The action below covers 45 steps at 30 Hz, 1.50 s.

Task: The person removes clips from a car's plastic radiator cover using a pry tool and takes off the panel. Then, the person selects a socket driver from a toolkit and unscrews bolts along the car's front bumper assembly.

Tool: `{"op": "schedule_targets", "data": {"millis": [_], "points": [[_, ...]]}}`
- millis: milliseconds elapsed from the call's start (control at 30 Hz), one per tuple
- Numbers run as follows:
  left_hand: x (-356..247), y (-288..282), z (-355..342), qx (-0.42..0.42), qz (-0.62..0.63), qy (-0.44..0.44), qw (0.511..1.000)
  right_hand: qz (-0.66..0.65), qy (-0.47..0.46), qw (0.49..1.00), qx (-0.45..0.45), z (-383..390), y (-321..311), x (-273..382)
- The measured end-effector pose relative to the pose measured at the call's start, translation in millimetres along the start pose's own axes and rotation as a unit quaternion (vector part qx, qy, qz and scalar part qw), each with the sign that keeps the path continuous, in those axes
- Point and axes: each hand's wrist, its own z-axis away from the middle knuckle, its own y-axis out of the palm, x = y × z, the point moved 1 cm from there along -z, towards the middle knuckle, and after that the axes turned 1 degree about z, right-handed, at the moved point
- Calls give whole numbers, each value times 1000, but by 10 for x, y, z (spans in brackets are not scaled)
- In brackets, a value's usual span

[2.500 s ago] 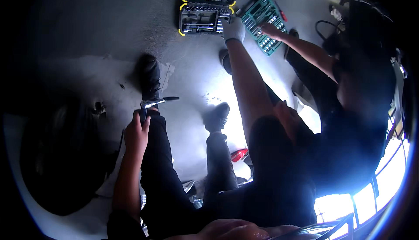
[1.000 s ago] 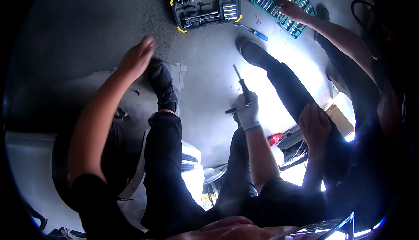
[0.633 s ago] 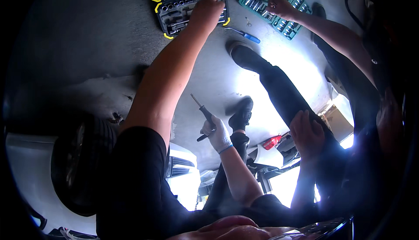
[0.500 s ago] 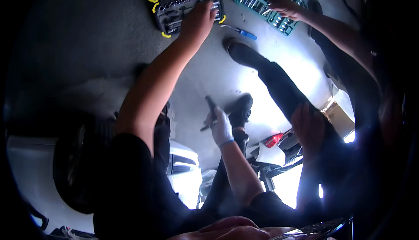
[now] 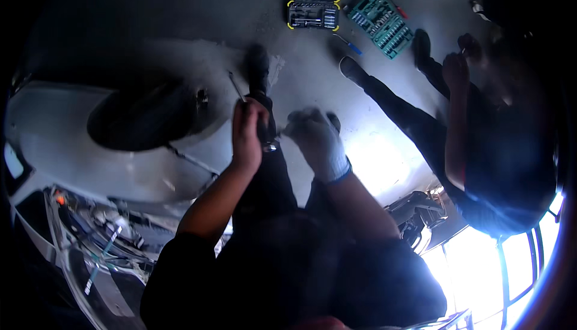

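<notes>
My bare left hand (image 5: 249, 130) is closed around a thin metal hand tool (image 5: 235, 87) whose shaft sticks up and to the left, over my dark trouser legs. My right hand (image 5: 315, 141), in a white glove, is blurred and sits just right of it. Its fingertips reach toward a small shiny metal piece (image 5: 270, 146) between the two hands. Whether the glove grips that piece is not clear.
A black socket case with yellow corners (image 5: 312, 3), a green tool case (image 5: 380, 22) and a blue-handled screwdriver (image 5: 348, 45) lie on the grey floor ahead. Another person (image 5: 505, 144) sits at the right with a leg stretched out. A car wheel (image 5: 141, 117) and white bodywork (image 5: 54, 120) fill the left.
My left hand has come back from the socket case and now grips the thin tool in front of me. The gloved right hand has risen beside it. The other person's hand has left the green case.
</notes>
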Motion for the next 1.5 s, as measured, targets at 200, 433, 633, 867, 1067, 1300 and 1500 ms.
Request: {"op": "schedule_targets", "data": {"millis": [200, 433, 633, 867, 1067, 1300, 1500], "points": [[-446, -364, 2608, 183, -110, 302, 929, -67, -148, 975, 150, 1767, 335, 1664], [-155, -44, 5135, 56, -250, 378, 889, 206, -363, 857, 301, 3841, 521, 2655], [9, -301, 6328, -2, -282, 427, 859, 126, -202, 909, 343, 4780, 940, 2588], [278, -986, 7235, -53, -351, 399, 845, 272, -119, 825, 481, 5347, 1483, 2239], [846, -1992, 7564, -73, -385, 410, 824, 374, -24, 774, 510, 5792, 2198, 1455], [1275, -3113, 7914, -65, -545, 427, 718, 483, 26, 711, 511, 6235, 3102, 735], [1545, -3583, 7863, -45, -605, 450, 655, 546, 60, 664, 506, 6206, 3372, 45]]}}
